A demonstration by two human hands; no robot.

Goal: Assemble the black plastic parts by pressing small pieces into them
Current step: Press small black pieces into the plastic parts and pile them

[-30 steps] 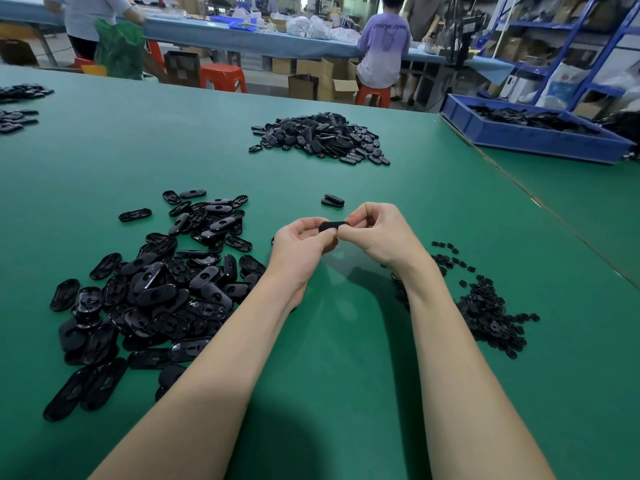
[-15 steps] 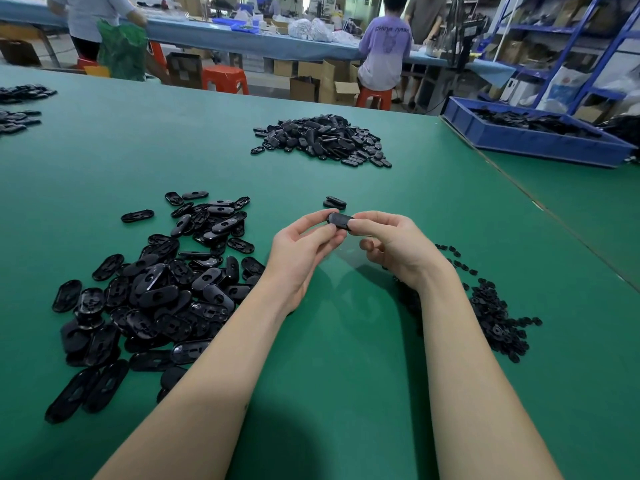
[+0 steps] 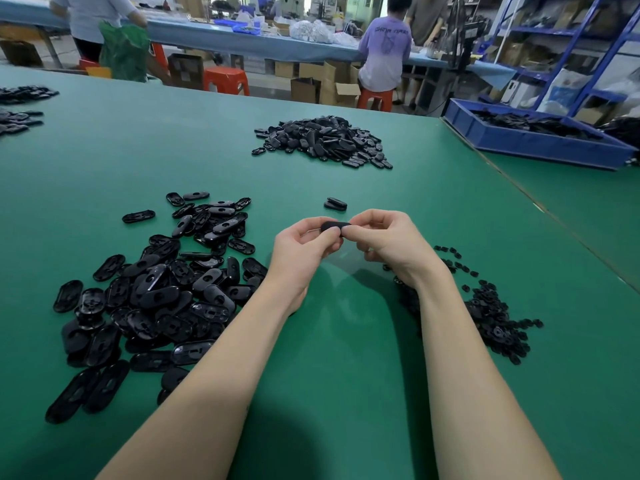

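Note:
Both hands meet above the green table [image 3: 346, 358], holding one black oval plastic part [image 3: 331, 226] between them. My left hand [image 3: 301, 249] pinches its left end with thumb and fingertips. My right hand [image 3: 388, 242] grips its right end, fingers curled. Most of the part is hidden by the fingers. A big pile of black oval parts [image 3: 156, 292] lies to the left of my left forearm. A heap of small black pieces [image 3: 491, 317] lies to the right of my right forearm.
Two stacked oval parts [image 3: 335, 203] lie just beyond my hands. Another pile of black parts [image 3: 322, 140] sits farther back. A blue bin [image 3: 540, 143] of parts stands at the far right. More parts [image 3: 20, 109] lie at the far left. People work at a bench behind.
My left hand, which had loosened half a second ago, now pinches the part again. My right hand's fingers have curled back over the part's right end.

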